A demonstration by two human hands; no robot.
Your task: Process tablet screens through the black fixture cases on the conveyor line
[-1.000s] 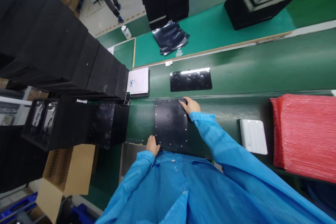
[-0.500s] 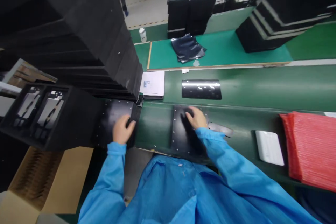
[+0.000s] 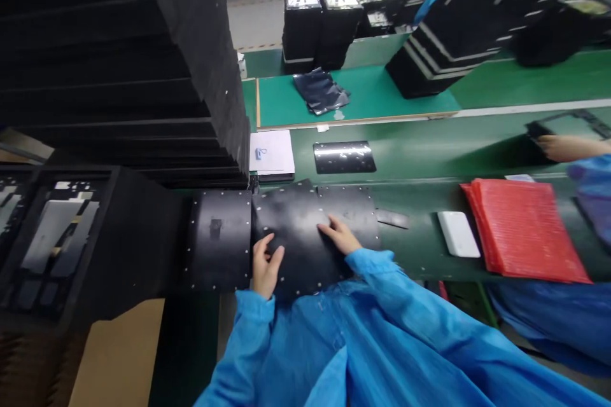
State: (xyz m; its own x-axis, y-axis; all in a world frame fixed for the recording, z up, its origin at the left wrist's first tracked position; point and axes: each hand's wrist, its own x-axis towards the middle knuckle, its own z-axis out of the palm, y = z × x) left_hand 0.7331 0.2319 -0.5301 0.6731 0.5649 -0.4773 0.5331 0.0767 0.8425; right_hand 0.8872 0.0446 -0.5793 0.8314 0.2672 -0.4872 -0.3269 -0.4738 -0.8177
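Left hand [image 3: 267, 265] has crossed onto the black riveted sheet [image 3: 296, 235] beside the right hand [image 3: 340, 235], both open and flat, grasping nothing. The sheet lies on the green desk [image 3: 429, 156], butting a second black panel [image 3: 219, 238]. Uneven pressure could skid it, and its edge could then snag that panel.

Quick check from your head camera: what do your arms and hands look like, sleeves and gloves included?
You wear a bright blue work coat; its long left sleeve and right sleeve end in snug cuffs. The left hand and right hand are bare, with no gloves, cables or markings visible.
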